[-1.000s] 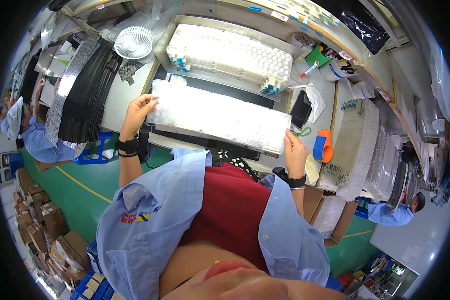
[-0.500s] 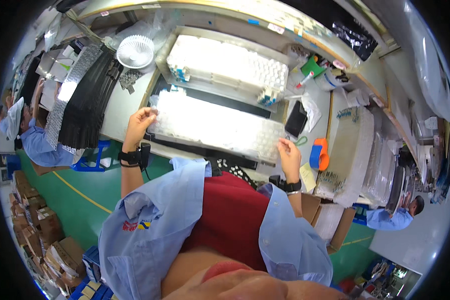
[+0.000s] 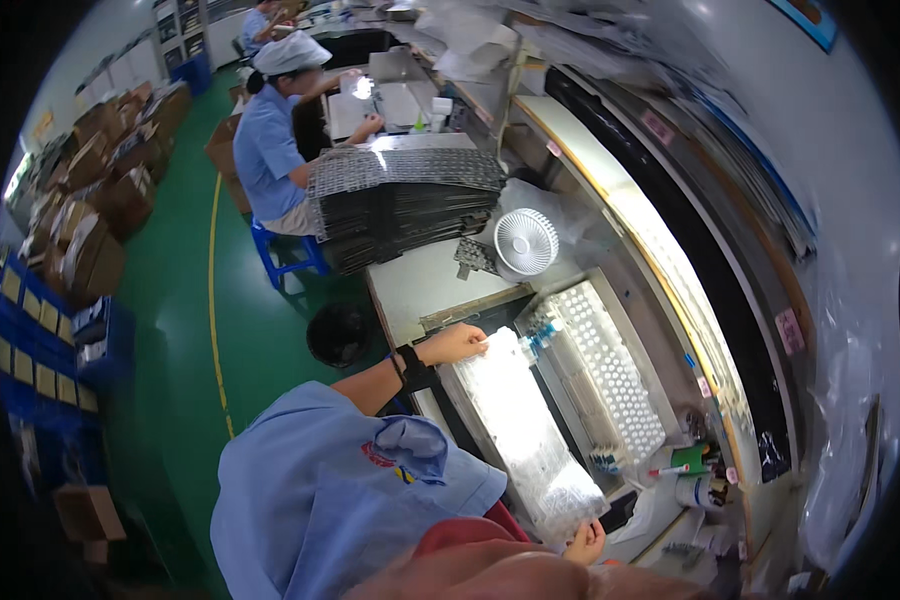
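Note:
My left hand (image 3: 458,344) pinches the far corner of a long, clear plastic tray sheet (image 3: 520,425), which glares white under the light. At the sheet's opposite, lower end, the fingers of my right hand (image 3: 583,543) close on its edge. The sheet slants across the view above a dark recess in the bench; whether it touches anything below, I cannot tell. Just beyond it stands a stack of clear trays (image 3: 610,375) with rows of round white shapes and bluish ends, inside a shallow box (image 3: 650,385). Part of my right hand and its forearm are hidden.
Left of the box, a white round fan (image 3: 526,243) stands near a tall stack of black trays (image 3: 390,225). A co-worker (image 3: 270,140) sits beyond on a blue stool (image 3: 282,255). A black bin (image 3: 338,335) is on the green floor. A lit shelf (image 3: 660,260) runs behind.
My view has swung left, bringing the co-worker and floor further in. Both hands still hold the sheet, which appears slanted now rather than nearly level.

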Demonstrator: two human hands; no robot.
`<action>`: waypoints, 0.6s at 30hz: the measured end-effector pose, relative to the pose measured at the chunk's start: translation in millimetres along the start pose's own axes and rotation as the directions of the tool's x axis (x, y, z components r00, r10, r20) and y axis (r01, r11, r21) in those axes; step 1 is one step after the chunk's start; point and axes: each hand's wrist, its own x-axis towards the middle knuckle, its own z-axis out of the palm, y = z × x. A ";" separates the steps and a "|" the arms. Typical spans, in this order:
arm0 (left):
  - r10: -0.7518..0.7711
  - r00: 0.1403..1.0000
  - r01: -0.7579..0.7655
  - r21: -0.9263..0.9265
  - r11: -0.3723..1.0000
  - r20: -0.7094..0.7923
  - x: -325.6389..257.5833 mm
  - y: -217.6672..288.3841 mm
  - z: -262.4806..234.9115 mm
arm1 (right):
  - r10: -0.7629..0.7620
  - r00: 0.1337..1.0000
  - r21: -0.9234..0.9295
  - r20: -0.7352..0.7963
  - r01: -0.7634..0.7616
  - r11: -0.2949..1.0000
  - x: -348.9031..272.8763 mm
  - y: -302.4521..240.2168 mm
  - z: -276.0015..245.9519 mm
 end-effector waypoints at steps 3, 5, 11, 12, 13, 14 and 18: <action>0.026 0.998 -0.029 -0.051 0.998 -0.061 2.7 -9.3 1.3 | 0.163 0.961 0.294 0.222 -0.226 0.929 7.2 -14.9 -10.4; 0.050 0.996 -0.053 -0.043 0.998 -0.067 4.6 -10.8 0.7 | 0.151 0.941 0.271 0.304 -0.237 0.933 22.8 8.8 -25.7; -0.026 1.000 0.026 -0.070 0.997 0.005 9.5 -10.7 -7.3 | 0.190 0.898 0.075 0.396 -0.238 0.968 18.0 -12.5 -22.9; -0.075 0.997 0.077 -0.068 0.995 0.033 9.0 -9.5 -8.8 | 0.181 0.909 -0.030 0.376 -0.183 0.983 15.9 -18.1 -22.2; -0.072 0.997 0.074 -0.067 0.995 0.030 11.3 -14.0 -9.2 | 0.177 0.909 -0.028 0.378 -0.180 0.983 15.7 -21.6 -20.3; -0.041 0.999 0.044 -0.129 0.991 0.022 14.0 -17.9 -6.8 | 0.184 0.905 -0.024 0.384 -0.189 0.982 14.3 -23.2 -20.9; 0.003 0.998 0.008 -0.204 0.979 0.055 14.6 -10.3 -14.1 | 0.132 0.935 -0.043 0.330 -0.125 0.991 25.3 -9.2 -27.2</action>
